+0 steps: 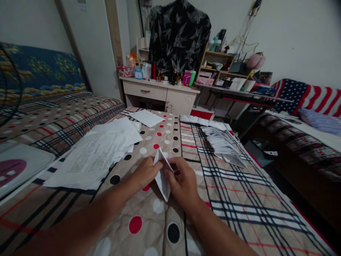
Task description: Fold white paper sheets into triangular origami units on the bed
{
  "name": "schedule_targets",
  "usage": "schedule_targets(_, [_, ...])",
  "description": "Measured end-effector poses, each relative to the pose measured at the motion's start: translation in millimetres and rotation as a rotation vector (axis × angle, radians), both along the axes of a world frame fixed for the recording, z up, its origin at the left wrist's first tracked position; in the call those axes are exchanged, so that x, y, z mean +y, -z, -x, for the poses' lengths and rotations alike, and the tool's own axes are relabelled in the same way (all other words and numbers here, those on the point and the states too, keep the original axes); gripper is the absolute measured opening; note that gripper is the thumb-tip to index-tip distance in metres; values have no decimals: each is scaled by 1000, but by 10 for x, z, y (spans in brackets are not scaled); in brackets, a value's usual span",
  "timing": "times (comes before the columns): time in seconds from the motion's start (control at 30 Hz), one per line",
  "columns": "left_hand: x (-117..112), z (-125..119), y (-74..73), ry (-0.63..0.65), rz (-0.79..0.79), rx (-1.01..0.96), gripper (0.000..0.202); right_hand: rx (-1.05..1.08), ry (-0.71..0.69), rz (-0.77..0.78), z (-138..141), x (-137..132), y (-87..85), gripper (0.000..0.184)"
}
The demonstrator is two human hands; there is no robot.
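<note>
Between my two hands, above the bedspread, is a folded piece of white paper (163, 181) with pointed ends. My left hand (147, 172) grips its left side, thumb pressed on the inner face. On the other side my right hand (183, 177) pinches the paper's right edge between thumb and curled fingers. To the left lies a spread pile of white sheets (98, 153), the top ones printed with text. At the right are rows of folded white paper pieces (221, 142), overlapping one another.
A dotted and plaid bedspread (135, 225) lies beneath everything. One paper sheet (147, 118) rests near the far edge. A white board with a purple oval (32, 156) is at left. Beyond stand a cream dresser (149, 93) and a cluttered shelf (217, 73).
</note>
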State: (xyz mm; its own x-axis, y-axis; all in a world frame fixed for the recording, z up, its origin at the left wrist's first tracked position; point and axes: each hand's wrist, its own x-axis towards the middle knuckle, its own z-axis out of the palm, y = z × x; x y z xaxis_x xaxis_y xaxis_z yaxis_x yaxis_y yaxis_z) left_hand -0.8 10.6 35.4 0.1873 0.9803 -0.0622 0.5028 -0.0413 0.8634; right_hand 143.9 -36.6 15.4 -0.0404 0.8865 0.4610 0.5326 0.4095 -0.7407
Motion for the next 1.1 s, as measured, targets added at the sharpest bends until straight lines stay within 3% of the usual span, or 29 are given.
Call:
schedule_targets(0.07, [-34,7,-62,-27,-25,117,34,61,1,47,-40,38,29,18])
schedule_targets(0.17, [-56,14,-76,38,-119,198,38,112,35,92,-80,79,60,16])
schedule_targets(0.27, [-31,13,18,34,-329,68,24,139,69,132,-106,108,84,20])
schedule_targets(0.37, [5,13,134,-13,-560,-163,55,234,74,209,-125,142,95,26])
schedule_targets(0.43, [5,20,171,30,-692,-169,60,300,77,255,-136,163,89,27])
schedule_targets(0.53, [-34,36,162,174,-848,-50,46,354,81,265,-154,185,61,28])
schedule_targets(0.67, [-77,61,139,296,-883,29,40,371,94,229,-177,204,33,30])
schedule_targets(0.8, [-54,82,179,284,-881,83,45,401,123,243,-192,215,38,29])
schedule_targets(0.93, [-57,69,203,250,-896,295,49,417,121,223,-204,218,50,29])
schedule_targets(1.1, [-93,61,159,309,-887,481,27,442,106,237,-211,222,81,27])
